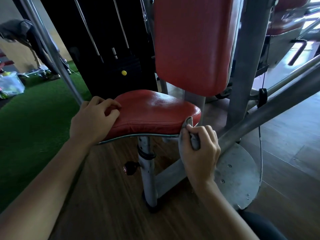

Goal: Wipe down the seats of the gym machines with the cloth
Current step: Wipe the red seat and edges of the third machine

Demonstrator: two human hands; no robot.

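Note:
A red padded seat [155, 111] of a gym machine sits in the middle of the view on a grey post [147, 170]. A red backrest pad [192, 44] stands upright behind it. My right hand [199, 151] grips a grey cloth [189, 123] and holds it against the seat's front right corner. My left hand [94, 118] rests on the seat's left edge with its fingers curled loosely on the pad.
Grey frame tubes [277, 104] slant past on the right, above a round metal foot plate [239, 175]. A black weight stack [110, 49] stands behind the seat. Green turf [34, 118] lies to the left, wooden floor [112, 213] below. A person [29, 40] bends over at far left.

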